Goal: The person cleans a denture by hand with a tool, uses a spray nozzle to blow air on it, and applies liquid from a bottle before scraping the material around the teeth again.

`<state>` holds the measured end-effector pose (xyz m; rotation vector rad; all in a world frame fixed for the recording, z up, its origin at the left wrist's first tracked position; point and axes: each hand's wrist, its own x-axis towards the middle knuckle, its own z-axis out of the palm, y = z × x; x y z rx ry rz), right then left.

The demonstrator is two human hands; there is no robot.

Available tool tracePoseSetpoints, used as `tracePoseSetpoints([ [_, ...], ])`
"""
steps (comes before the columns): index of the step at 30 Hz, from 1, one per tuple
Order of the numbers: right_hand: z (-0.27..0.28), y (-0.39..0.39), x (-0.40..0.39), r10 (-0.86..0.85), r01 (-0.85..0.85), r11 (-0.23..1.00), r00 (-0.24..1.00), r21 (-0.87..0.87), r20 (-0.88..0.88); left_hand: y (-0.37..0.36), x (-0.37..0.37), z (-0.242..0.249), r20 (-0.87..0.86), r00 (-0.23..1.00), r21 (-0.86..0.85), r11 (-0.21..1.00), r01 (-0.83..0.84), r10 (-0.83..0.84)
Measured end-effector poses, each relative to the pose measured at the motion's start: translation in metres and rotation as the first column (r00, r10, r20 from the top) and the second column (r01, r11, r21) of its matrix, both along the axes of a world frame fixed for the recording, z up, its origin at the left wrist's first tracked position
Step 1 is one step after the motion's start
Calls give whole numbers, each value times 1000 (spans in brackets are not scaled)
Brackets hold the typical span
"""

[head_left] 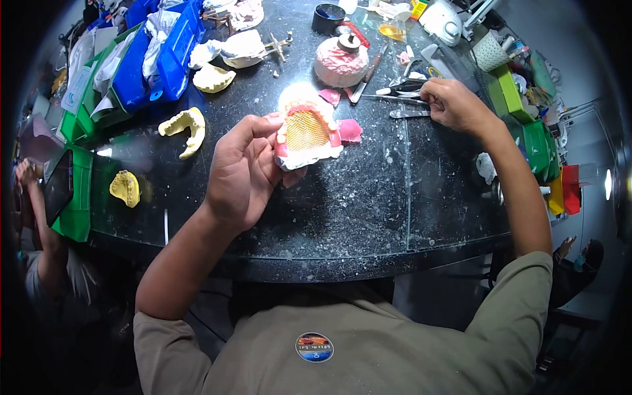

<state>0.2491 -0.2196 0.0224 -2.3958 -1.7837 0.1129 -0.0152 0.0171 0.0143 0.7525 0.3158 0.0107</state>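
Observation:
My left hand (247,164) grips a dental model (309,153) by its left side, its fingers wrapped underneath. Pink wax and a row of teeth run round the model's arch, with a gold mesh plate (307,131) across the middle. Bright light washes out its upper edge. My right hand (454,104) is closed, thumb and fingertips together, at the ends of several tools on the bench. By its fingertips lie a slim metal instrument (392,99), a dark-handled tool (405,87) and a flat metal spatula (409,114). What exactly the fingertips pinch is hidden.
Pink wax pieces (350,130) and a pink-coated round pot (341,64) lie beyond the model. Yellow casts (187,130) sit leftward, near blue bins (172,52) and green bins (74,187). Green boxes (540,148) line the right. Other people sit at both sides.

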Motion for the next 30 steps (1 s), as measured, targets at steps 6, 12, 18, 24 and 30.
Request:
tracePoseSetpoints([
  [6,43,-1,-22,-94,94,995,996,38,-12,2,-1,0,14,1000,7,1000,20,-20],
  [12,64,-3,-81,183,200,809,807,552,-561,1,0,1,-4,1000,-9,1000,-7,7],
  [18,31,29,-188,456,347,655,527,671,-717,4,2,-6,15,1000,49,999,-21,21],
  [24,8,36,-190,470,473,628,402,618,-786,-2,0,-6,86,996,120,993,19,-30],
  [30,6,41,-195,368,545,687,310,481,-877,-12,3,0,179,980,258,965,40,-89],
])
